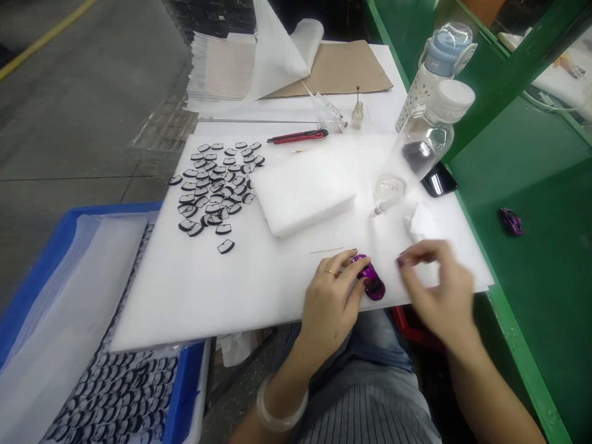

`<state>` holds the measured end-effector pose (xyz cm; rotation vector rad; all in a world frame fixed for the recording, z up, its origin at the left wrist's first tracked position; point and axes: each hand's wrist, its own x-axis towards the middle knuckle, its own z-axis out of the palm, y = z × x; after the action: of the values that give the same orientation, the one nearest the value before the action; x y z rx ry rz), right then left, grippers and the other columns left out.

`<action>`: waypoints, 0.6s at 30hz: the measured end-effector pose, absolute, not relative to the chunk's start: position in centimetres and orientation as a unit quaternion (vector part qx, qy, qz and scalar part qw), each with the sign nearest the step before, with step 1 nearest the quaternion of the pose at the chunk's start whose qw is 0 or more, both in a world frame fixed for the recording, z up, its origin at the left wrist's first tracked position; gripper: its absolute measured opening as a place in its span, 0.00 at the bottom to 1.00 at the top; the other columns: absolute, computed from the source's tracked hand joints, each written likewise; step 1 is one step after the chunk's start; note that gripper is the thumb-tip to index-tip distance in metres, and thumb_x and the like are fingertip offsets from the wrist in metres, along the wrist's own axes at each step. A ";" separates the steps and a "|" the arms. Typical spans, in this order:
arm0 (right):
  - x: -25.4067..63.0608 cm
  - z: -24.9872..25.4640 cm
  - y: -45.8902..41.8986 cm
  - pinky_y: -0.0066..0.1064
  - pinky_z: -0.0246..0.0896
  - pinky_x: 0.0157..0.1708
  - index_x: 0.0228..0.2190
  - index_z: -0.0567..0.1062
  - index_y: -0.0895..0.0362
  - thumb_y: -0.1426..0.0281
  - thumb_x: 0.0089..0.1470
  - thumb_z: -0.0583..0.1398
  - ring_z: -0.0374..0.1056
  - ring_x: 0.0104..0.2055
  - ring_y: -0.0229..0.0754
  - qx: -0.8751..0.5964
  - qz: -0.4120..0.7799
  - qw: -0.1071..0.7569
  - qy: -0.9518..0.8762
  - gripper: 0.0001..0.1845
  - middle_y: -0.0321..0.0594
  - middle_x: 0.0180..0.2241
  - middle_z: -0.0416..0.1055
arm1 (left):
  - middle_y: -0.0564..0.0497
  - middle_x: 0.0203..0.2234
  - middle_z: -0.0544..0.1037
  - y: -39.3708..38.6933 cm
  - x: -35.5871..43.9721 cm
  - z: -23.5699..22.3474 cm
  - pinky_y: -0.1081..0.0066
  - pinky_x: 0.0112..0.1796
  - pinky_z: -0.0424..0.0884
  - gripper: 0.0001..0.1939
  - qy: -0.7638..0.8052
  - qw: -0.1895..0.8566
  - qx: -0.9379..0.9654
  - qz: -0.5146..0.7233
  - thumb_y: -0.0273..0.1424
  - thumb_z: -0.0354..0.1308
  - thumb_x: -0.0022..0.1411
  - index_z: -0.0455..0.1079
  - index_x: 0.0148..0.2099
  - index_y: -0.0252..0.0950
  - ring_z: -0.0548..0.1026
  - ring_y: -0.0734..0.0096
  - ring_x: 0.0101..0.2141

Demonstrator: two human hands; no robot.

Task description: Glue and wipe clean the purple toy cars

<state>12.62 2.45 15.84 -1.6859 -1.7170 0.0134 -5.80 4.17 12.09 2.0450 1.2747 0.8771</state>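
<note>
Close to the table's front edge, my left hand (pixel 333 295) has its fingers around a shiny purple toy car (pixel 372 283), which rests on the white tabletop (pixel 198 302). My right hand (pixel 437 290) is raised to the right of the car, apart from it. Its thumb and forefinger are pinched together and slightly blurred; whatever may be between them cannot be made out. A thin stick (pixel 326 250) lies just beyond my left hand. Behind it sits a thick white foam pad (pixel 305 191).
Many small black-rimmed pieces (pixel 215 191) are scattered at left. A red cutter knife (pixel 298 137), small glass vial (pixel 357 116), clear bottle (pixel 416 148), blue-capped bottle (pixel 435 68) and phone (pixel 439 180) stand or lie around. A blue crate (pixel 185 394) is at lower left; another purple car (pixel 511 221) is right.
</note>
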 end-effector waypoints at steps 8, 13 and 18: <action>10.6 13.9 0.9 0.32 0.70 0.40 0.48 0.70 0.54 0.71 0.63 0.53 0.73 0.42 0.40 -0.658 0.262 0.373 -0.600 0.13 0.40 0.42 0.76 | 0.48 0.51 0.74 4.1 -5.7 12.5 0.57 0.50 0.74 0.21 0.480 0.298 0.765 0.309 0.27 0.61 0.59 0.71 0.56 0.42 0.72 0.59 0.51; 11.6 14.6 1.9 0.29 0.67 0.34 0.41 0.74 0.53 0.72 0.60 0.58 0.70 0.35 0.36 -0.623 0.324 0.325 -0.634 0.07 0.36 0.38 0.74 | 0.48 0.50 0.73 4.1 -5.4 12.5 0.56 0.50 0.74 0.21 0.480 0.307 0.765 0.299 0.27 0.60 0.60 0.70 0.56 0.42 0.71 0.59 0.51; 11.7 14.7 2.2 0.28 0.65 0.32 0.39 0.72 0.54 0.74 0.58 0.58 0.68 0.31 0.35 -0.625 0.314 0.309 -0.645 0.06 0.35 0.35 0.73 | 0.46 0.51 0.72 4.1 -5.5 12.5 0.52 0.52 0.72 0.22 0.477 0.315 0.767 0.293 0.25 0.59 0.59 0.69 0.56 0.39 0.70 0.57 0.52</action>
<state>11.69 2.23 14.71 -1.6504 -1.7044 0.8289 -5.49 4.11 12.51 2.0193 1.2553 0.7713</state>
